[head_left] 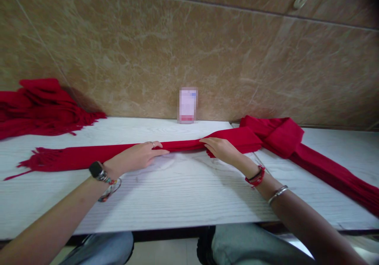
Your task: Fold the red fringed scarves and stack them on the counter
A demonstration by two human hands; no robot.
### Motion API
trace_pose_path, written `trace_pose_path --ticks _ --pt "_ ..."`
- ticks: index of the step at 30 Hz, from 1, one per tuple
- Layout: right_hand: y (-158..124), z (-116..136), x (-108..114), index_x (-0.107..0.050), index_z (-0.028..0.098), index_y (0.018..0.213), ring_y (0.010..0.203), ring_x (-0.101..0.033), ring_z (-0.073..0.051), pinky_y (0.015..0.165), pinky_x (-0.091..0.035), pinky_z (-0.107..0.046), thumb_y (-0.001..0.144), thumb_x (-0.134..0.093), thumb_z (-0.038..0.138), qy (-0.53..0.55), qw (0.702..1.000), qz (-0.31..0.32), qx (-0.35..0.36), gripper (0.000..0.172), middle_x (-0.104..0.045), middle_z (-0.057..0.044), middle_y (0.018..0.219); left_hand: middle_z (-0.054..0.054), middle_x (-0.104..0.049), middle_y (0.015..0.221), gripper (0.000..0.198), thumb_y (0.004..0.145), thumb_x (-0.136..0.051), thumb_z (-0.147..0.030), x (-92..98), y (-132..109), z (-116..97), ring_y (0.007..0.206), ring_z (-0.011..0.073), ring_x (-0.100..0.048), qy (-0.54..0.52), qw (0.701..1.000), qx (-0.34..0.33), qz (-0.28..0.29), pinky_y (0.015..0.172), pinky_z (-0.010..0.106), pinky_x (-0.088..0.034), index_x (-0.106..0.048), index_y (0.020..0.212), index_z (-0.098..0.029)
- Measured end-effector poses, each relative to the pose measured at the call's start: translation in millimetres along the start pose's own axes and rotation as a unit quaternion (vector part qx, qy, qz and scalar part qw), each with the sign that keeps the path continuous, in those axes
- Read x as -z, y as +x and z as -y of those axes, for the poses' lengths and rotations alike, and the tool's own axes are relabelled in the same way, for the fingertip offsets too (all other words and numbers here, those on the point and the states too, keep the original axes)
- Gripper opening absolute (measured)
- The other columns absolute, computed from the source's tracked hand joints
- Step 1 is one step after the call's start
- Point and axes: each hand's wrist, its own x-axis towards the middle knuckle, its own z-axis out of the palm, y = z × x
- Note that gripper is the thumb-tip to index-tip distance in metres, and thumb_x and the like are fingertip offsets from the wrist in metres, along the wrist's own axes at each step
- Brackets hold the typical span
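Note:
A long red scarf (180, 145) with fringed ends lies lengthwise across the white table, folded into a narrow strip. My left hand (139, 156) grips its near edge left of the middle, thumb in front and fingers behind. My right hand (220, 148) pinches the strip right of the middle, fingers bent over it. Between my hands the cloth is gathered narrow; towards both ends it widens and lies flat. The fringe at the left end is spread on the table.
Another red scarf (284, 137), folded over into a knot-like shape, trails to the right edge. A crumpled heap of red fringed cloth (38, 107) lies at the far left. A phone-like object (187, 105), blurred, leans on the brown tiled wall (148, 56) behind the white table (166, 202).

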Motion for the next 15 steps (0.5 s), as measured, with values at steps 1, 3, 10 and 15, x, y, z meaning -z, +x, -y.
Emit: trace_pose_path --ticks 1,3,10,15 --pt "0.1 0.6 0.4 -0.054 0.014 0.116 0.093 -0.061 -0.020 0.077 -0.048 -0.030 0.091 -0.037 0.016 -0.003 1.000 -0.001 -0.002 0.031 -0.065 -0.011 0.107 0.005 -0.055 0.117 0.037 0.087 -0.045 -0.014 0.0 0.7 -1.6 0.083 0.0122 -0.058 0.011 1.000 -0.005 -0.005 0.076 0.024 -0.046 -0.051 0.121 -0.026" --pt "0.6 3.3 1.8 -0.056 0.014 0.114 0.091 -0.061 -0.020 0.076 -0.047 -0.029 0.090 -0.038 0.016 -0.007 1.000 -0.007 -0.009 0.030 -0.065 -0.010 0.105 0.007 -0.056 0.112 0.029 0.089 -0.044 -0.018 -1.5 2.0 -4.3 0.084 0.0137 -0.059 0.050 0.999 -0.014 -0.015 0.075 0.026 -0.047 -0.054 0.115 -0.022" --pt "7.1 21.9 2.9 -0.061 0.013 0.095 0.082 -0.057 -0.020 0.074 -0.042 -0.030 0.081 -0.050 0.008 -0.085 0.995 -0.035 0.040 0.018 -0.063 -0.010 0.089 0.006 -0.063 0.092 0.041 0.086 -0.037 -0.001 -12.1 3.0 -6.5 0.077 0.0145 -0.061 0.113 0.990 -0.019 -0.084 0.069 0.027 -0.049 -0.044 0.123 -0.016" --pt "5.3 19.8 -3.1 -0.061 0.014 0.078 0.069 -0.055 -0.017 0.065 -0.038 -0.028 0.085 -0.048 0.011 -0.116 0.990 -0.035 0.069 0.015 -0.061 -0.006 0.076 0.005 -0.062 0.085 0.022 0.085 -0.042 -0.004 -11.1 -0.2 -8.5 0.073 0.0154 -0.061 0.109 0.990 -0.004 -0.084 0.061 0.025 -0.048 -0.058 0.096 -0.014"
